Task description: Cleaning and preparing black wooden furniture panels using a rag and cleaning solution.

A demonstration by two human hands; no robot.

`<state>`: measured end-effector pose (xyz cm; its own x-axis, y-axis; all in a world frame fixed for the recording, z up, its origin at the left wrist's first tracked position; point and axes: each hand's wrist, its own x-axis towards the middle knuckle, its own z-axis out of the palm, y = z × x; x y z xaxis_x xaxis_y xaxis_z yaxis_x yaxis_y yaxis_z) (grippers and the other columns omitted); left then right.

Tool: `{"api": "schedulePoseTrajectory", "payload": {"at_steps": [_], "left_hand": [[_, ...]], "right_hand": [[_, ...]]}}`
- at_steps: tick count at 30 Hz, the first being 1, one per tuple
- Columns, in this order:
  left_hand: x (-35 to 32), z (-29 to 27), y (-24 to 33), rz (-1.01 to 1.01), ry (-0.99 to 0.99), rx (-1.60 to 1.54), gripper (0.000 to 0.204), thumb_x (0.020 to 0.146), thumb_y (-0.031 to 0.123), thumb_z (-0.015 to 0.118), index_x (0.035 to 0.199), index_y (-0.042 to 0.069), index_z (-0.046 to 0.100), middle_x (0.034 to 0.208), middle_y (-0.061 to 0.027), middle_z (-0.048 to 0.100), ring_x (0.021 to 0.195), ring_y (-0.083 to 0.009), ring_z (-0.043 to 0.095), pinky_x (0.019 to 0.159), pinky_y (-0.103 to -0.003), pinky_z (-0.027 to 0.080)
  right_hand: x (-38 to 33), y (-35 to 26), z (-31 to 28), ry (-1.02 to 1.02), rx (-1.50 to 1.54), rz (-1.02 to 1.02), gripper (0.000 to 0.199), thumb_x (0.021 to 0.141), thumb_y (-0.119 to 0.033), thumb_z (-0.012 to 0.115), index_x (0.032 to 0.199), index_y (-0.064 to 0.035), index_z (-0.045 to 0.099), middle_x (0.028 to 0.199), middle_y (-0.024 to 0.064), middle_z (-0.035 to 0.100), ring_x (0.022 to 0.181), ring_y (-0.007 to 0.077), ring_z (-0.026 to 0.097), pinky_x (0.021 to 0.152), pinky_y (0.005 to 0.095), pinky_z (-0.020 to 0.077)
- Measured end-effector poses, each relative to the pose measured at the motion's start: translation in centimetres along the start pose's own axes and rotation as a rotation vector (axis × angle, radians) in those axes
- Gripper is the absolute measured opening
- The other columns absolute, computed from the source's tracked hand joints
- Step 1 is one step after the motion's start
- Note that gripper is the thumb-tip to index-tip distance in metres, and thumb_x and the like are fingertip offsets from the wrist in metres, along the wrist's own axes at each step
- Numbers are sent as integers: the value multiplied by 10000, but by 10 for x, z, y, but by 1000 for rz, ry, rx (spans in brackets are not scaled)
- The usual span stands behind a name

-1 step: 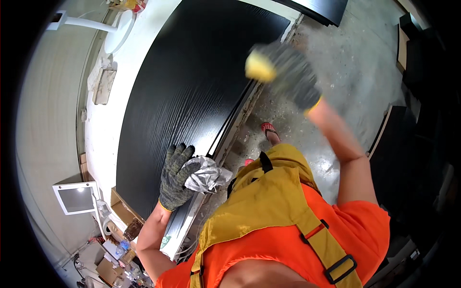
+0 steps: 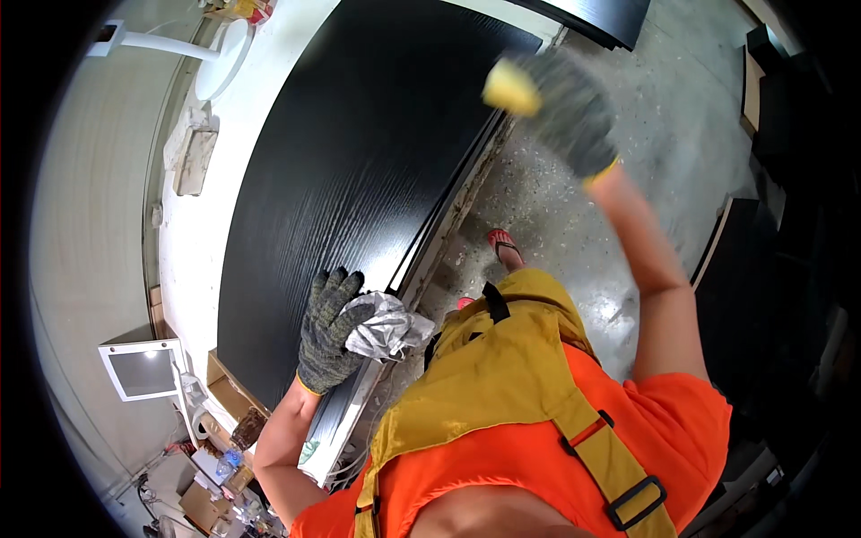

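A long black wood-grain panel (image 2: 332,143) lies on the white worktable. My left hand (image 2: 330,332), in a dark knit glove, rests on its near end with the fingers laid on the surface. The thumb of that hand pins a crumpled grey-white cloth (image 2: 390,328) at the panel's right edge. My right hand (image 2: 567,112), gloved alike and smeared by motion, is closed on a small yellow sponge-like block (image 2: 511,88). It is at the panel's far right edge; whether the block touches the panel I cannot tell.
Another black panel (image 2: 596,18) stands at the far right end. On the table's left are a white round-based stand (image 2: 224,61) and a pale block (image 2: 194,161). A white-framed mirror-like panel (image 2: 141,369) and an open box (image 2: 231,387) sit near left. Dark boards (image 2: 740,260) line the right.
My right hand has moved farther away and a little to the right along the panel's edge, with the yellow block in it. The left hand and the cloth have stayed put.
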<state>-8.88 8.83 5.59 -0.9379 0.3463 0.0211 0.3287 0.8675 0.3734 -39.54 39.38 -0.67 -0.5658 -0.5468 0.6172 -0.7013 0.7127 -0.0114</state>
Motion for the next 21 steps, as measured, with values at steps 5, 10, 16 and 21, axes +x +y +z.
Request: {"api": "schedulePoseTrajectory", "payload": {"at_steps": [5, 10, 16, 21], "left_hand": [[35, -1, 1, 27, 16, -57, 587, 710, 361, 759, 1233, 147, 600, 1409, -184, 471, 1334, -395, 407, 1119, -560, 260], [128, 7, -2, 129, -2, -50, 706, 643, 360, 776, 1282, 135, 577, 1429, -176, 450, 1345, -406, 390, 1140, -579, 219], [265, 29, -8, 282, 175, -18, 636, 665, 235, 750, 1266, 139, 564, 1385, -142, 493, 1321, -355, 433, 1139, -514, 270], [375, 42, -16, 279, 318, 47, 544, 800, 332, 690, 1299, 164, 556, 1373, -97, 527, 1304, -302, 460, 1135, -439, 304]], "right_hand": [[18, 96, -1, 301, 195, 246, 415, 821, -235, 727, 1189, -67, 630, 1047, 143, 654, 946, 304, 625, 855, 373, 495], [-57, 96, 0, 157, 509, 625, 482, 814, -221, 755, 1230, -33, 599, 1134, 106, 661, 1020, 200, 631, 886, 327, 506], [-136, 80, -31, 28, 779, 1037, 550, 783, -158, 769, 1270, -8, 565, 1147, 114, 640, 1029, 204, 616, 908, 326, 495], [-160, 87, -71, 55, 908, 1141, 546, 826, -163, 746, 1308, -15, 537, 1160, 90, 621, 1034, 180, 601, 909, 305, 494]]}}
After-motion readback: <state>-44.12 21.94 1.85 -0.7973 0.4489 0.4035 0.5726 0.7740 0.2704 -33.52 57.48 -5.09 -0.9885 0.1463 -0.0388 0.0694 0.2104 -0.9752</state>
